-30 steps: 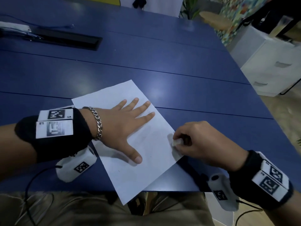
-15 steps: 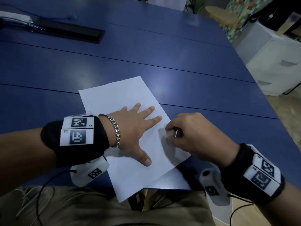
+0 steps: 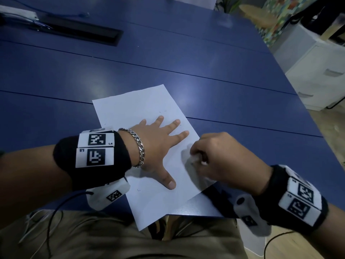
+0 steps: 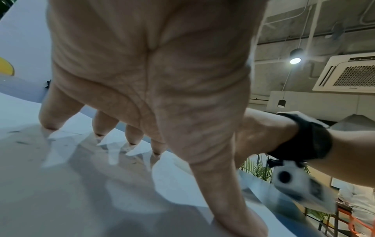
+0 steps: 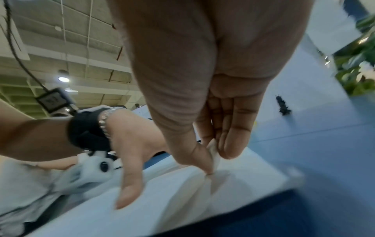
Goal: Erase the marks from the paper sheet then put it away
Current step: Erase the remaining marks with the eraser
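place: office | cues: blue table [image 3: 168, 58] (long), white drawer cabinet [image 3: 321, 75], ceiling air-conditioner [image 4: 349, 73]

Blue table [image 3: 186, 58], its top crossed by thin dark seams. A white paper sheet [image 3: 130, 107] lies flat at about 6 o'clock, skewed, its near corner overhanging the table edge. A long black recessed panel [image 3: 78, 32] sits at 11 o'clock, with a white device [image 3: 18, 12] and thin cable just beyond it toward 10 o'clock.
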`<state>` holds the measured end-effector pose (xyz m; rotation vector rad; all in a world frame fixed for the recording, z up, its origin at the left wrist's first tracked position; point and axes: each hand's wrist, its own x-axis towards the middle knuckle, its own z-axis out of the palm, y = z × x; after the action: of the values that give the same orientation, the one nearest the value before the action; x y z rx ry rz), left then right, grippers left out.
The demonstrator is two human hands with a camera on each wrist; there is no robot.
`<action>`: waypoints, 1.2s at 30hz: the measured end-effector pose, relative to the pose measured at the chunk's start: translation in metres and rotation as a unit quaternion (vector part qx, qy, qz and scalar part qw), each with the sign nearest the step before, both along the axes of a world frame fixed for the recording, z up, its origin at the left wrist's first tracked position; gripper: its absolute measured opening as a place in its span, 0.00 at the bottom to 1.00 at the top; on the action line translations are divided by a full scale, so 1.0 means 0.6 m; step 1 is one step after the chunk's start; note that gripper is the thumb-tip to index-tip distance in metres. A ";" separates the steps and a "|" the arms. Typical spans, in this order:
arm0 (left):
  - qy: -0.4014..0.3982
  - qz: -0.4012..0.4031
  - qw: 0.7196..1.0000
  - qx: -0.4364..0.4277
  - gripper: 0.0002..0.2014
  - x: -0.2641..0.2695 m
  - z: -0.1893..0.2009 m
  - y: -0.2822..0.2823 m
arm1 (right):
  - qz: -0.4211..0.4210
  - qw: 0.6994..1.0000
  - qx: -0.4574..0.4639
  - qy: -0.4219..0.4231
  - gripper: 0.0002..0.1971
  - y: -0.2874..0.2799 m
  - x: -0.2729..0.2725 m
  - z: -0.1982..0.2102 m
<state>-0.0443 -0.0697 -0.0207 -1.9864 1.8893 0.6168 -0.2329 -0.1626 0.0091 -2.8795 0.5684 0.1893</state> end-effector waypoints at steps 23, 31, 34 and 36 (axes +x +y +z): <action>0.020 -0.117 0.993 0.025 0.74 0.059 0.037 -0.013 | -0.046 0.997 0.055 -0.011 0.07 0.018 -0.060 0.001; 0.014 -0.041 0.997 0.057 0.67 0.085 0.038 0.021 | -0.053 0.994 0.077 -0.061 0.09 0.022 -0.075 0.002; -0.019 -0.055 0.996 0.074 0.67 0.073 0.021 0.028 | -0.029 0.995 0.082 -0.046 0.07 0.034 -0.066 -0.009; -0.026 -0.057 0.995 0.072 0.68 0.075 0.019 0.022 | -0.026 0.996 0.076 -0.048 0.07 0.033 -0.062 -0.015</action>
<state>0.0004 -0.0565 -0.0090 -1.7749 1.8579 0.6426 -0.2703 -0.1430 0.0000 -2.7066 0.5844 0.0820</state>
